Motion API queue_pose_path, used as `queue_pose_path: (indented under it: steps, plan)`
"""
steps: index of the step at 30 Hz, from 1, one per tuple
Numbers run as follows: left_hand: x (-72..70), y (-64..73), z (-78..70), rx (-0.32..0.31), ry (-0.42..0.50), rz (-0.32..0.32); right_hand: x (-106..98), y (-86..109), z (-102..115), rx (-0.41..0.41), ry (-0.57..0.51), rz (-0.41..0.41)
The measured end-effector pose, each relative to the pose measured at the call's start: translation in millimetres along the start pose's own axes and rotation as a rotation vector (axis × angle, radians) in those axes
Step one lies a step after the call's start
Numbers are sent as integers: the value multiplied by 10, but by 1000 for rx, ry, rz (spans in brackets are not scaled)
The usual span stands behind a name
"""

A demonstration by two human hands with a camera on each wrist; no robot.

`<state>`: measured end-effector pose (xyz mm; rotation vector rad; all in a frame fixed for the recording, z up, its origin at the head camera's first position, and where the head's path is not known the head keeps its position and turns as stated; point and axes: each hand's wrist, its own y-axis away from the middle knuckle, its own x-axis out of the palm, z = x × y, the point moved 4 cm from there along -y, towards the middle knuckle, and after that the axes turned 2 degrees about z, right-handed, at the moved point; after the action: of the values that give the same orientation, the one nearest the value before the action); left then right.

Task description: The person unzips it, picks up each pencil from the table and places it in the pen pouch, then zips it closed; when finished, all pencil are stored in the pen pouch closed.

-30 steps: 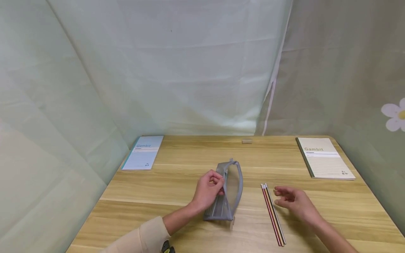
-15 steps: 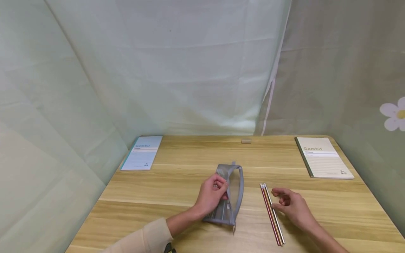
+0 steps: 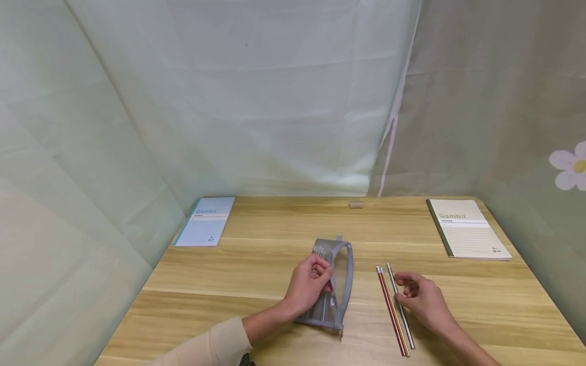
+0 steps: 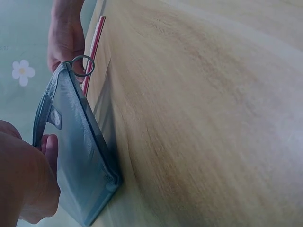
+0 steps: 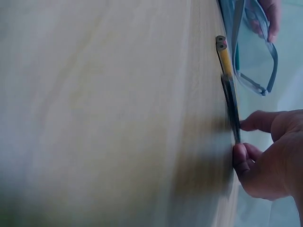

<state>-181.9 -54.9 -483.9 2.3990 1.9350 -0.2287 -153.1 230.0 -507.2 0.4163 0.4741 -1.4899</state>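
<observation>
Pouch (image 3: 327, 308), grey and partly see-through, rests near the middle of the wood-grain surface (image 3: 206, 277), its mouth gaping toward the right. Left hand (image 3: 305, 285) is located at the pouch's left side; its fingers pinch the upper edge of the mouth. A ring (image 4: 83, 65) is attached at the near end of the pouch. Three pencils are located to the right of the pouch and well apart from it, aligned lengthwise, pale-tipped ends at the far side. The red pencil (image 3: 391, 311) and the yellow pencil (image 3: 396, 318) lie side by side; the dark pencil (image 3: 406, 324) is just beside them, separated by a narrow gap. Right hand (image 3: 426, 302) pinches the dark pencil toward its far end — thumb and curled fingers meet it. Whether the dark pencil is raised off the surface cannot be determined. Blue notebook (image 3: 204, 222) occupies the far left corner; white notebook (image 3: 469, 229), dark along its spine, occupies the far right corner. A small grey block (image 3: 355, 205) lies near the far edge, between the notebooks. Pale curtains (image 3: 274, 112) enclose the surface — a white flower print (image 3: 567, 166) appears at right.
</observation>
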Motion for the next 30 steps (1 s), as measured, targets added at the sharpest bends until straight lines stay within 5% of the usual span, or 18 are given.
queue_pose_path:
  steps: [19,30]
  plan:
    - [-1,-2,23,-7,-48,9,-96,-70,10,65,-5,-9]
    - [-5,7,8,2,-75,14,-131,-208,41,306,-350,134]
